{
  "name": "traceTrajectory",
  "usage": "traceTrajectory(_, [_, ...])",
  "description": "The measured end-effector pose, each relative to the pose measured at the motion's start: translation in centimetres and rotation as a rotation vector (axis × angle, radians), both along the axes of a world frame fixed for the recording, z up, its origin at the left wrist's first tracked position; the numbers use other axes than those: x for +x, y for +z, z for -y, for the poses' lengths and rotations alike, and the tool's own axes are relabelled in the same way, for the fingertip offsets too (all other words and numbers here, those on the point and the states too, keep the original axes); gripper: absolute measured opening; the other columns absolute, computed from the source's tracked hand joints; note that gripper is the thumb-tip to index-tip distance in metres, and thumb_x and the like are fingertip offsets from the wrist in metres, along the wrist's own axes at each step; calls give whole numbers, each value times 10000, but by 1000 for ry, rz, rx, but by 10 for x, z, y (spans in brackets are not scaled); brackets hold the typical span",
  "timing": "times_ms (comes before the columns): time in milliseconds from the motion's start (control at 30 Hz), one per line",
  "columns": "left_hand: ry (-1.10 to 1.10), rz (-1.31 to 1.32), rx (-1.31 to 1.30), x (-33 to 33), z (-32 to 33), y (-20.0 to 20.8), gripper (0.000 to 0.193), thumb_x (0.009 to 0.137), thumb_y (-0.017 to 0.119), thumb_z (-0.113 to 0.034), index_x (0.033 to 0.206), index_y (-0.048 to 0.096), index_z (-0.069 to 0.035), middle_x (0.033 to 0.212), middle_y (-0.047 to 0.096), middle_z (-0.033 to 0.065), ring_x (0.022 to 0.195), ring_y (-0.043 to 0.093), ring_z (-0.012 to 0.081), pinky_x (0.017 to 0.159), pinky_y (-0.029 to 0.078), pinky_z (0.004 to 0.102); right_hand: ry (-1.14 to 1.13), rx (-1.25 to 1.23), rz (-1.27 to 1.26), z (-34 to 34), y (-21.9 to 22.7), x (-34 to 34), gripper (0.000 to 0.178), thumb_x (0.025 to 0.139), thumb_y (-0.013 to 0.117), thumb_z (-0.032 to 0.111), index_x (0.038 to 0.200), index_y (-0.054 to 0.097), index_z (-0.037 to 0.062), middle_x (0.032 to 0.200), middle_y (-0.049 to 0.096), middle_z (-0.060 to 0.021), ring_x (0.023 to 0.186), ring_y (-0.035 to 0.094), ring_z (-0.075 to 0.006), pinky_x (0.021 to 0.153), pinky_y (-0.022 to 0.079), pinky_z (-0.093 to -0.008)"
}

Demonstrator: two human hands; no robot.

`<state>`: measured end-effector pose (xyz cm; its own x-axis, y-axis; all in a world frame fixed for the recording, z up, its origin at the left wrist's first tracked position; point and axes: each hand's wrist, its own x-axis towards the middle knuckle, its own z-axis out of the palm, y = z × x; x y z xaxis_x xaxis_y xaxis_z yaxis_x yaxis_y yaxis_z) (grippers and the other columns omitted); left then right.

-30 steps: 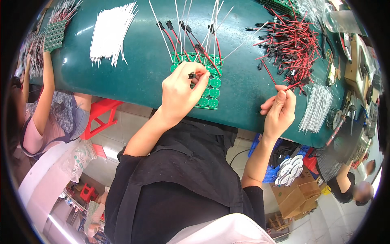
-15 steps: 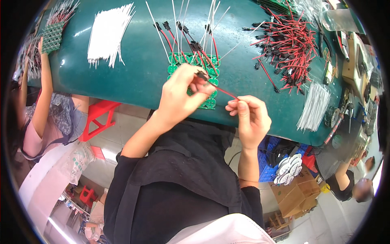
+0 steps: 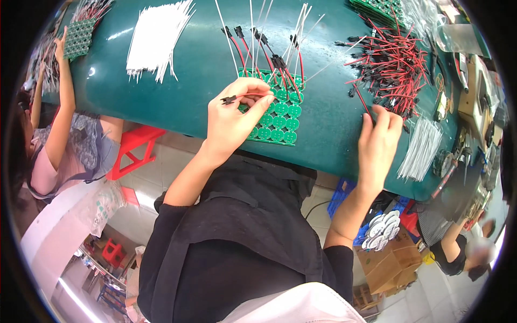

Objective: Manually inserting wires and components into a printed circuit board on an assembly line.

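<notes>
My left hand (image 3: 234,121) is closed on a red-and-black wire lead. Its black connector (image 3: 229,100) sticks out to the left, and its other end is pinched at the fingertips. Just right of and under this hand lies a green circuit board panel (image 3: 280,123) of joined round pieces. Several leads with black connectors (image 3: 278,61) and white cable ties (image 3: 251,37) stand up from its far part. My right hand (image 3: 381,142) is at the table's right side, with thumb and forefinger closed around the near end of a single red-and-black lead (image 3: 361,98).
A heap of red-and-black leads (image 3: 396,70) lies at the right, with a bundle of white ties (image 3: 420,149) nearer me. Another white tie pile (image 3: 159,40) lies at the left. A co-worker's hand (image 3: 61,47) holds a green panel (image 3: 79,39) at far left.
My right hand has let go of the first lead and moved right to the single lead by the heap. My left hand keeps the first lead, now turned with its connector to the left.
</notes>
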<state>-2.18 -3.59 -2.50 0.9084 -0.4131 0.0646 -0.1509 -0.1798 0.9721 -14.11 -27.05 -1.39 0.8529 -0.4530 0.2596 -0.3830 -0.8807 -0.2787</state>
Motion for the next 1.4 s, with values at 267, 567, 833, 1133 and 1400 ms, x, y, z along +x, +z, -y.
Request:
traceTrajectory(267, [15,30,77,0,0,-2,117,850,691,12,958,644,17,926,673,92,819,682,138,699,567,258,-1,39,-51,10,-6,-12,114,888,638,65,949,573,-5,926,538,-161,839,564,-339,743,463,-428])
traceTrajectory(567, [6,86,85,0,-2,-4,120,846,692,19,955,640,16,925,665,97,812,683,144,697,571,261,-25,94,67,7,-8,-12,97,907,630,67,942,578,-6,938,545,-152,846,578,-312,744,485,-408])
traceTrajectory(833, [-3,230,127,2,3,-9,132,847,696,19,957,622,16,896,654,97,750,681,142,641,571,258,-37,185,171,1,-2,-12,112,912,642,88,931,576,-1,901,555,-113,765,573,-227,676,502,-327])
traceTrajectory(1133, [-24,441,241,3,8,-14,182,809,738,-28,922,595,-34,791,634,69,624,645,163,538,518,271,-117,518,398,-26,19,-31,107,888,654,6,980,601,-12,874,618,-60,694,551,-100,623,451,-216])
traceTrajectory(1400, [17,302,303,3,5,-5,265,765,802,-118,955,623,-73,831,601,57,628,597,153,533,493,291,96,815,485,-47,42,-31,122,803,654,-80,911,617,-37,850,624,-83,673,533,-114,642,429,-226])
